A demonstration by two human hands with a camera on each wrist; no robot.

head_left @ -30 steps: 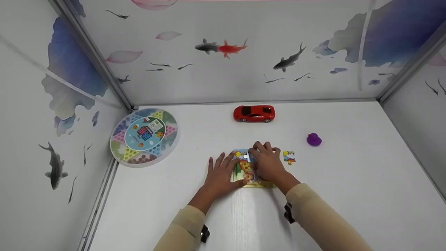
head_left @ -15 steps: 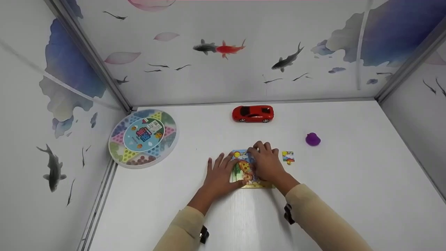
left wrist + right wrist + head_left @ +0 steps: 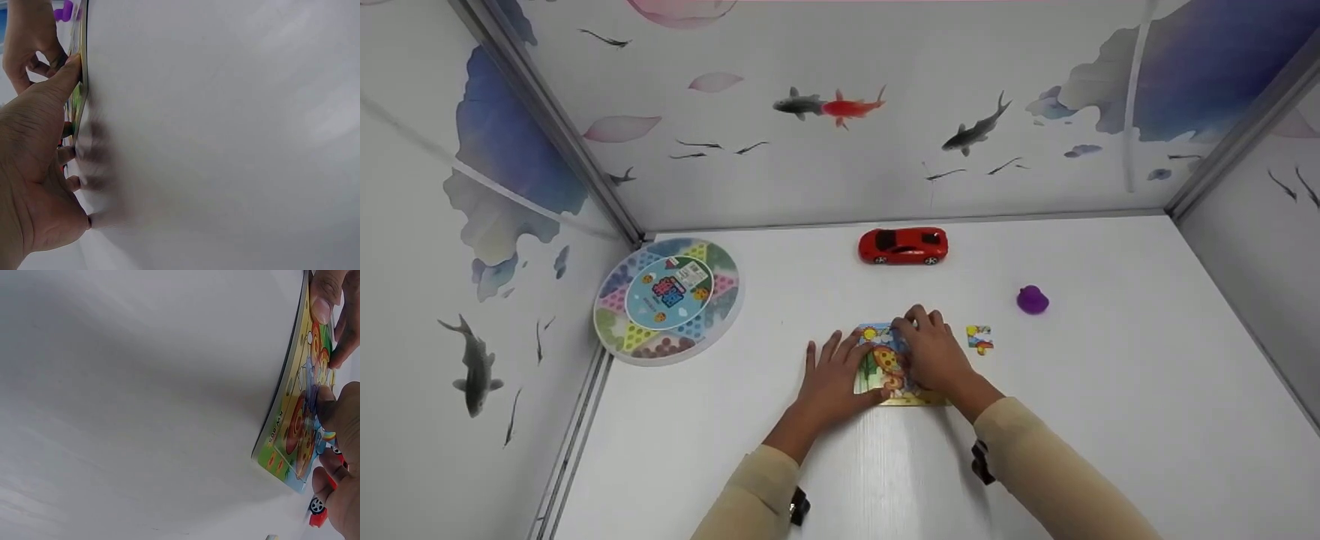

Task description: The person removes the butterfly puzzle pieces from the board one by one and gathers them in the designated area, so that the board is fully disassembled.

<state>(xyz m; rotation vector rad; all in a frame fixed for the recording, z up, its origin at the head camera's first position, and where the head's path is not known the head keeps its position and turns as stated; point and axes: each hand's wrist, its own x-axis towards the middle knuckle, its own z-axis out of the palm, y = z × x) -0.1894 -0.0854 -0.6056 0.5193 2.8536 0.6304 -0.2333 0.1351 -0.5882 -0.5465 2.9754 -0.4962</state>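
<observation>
A small picture jigsaw puzzle in a tray with a yellow lower border lies flat on the white table. My left hand rests over its left side, fingers spread, thumb on the lower part; the left wrist view shows the thumb on the tray's edge. My right hand bends over the puzzle's upper right, hiding much of it. In the right wrist view a light blue puzzle piece with a rainbow shows between its thumb and curled fingers, at the picture's surface. One loose piece lies just right of the puzzle.
A red toy car stands at the back of the table. A purple toy duck sits to the right. The round Chinese checkers box lies at the back left, against the wall. Printed walls border the table.
The pale gap in the puzzle beside my right fingertips has closed up. Both hands stay nearly in place, and the whole head view has shifted slightly.
</observation>
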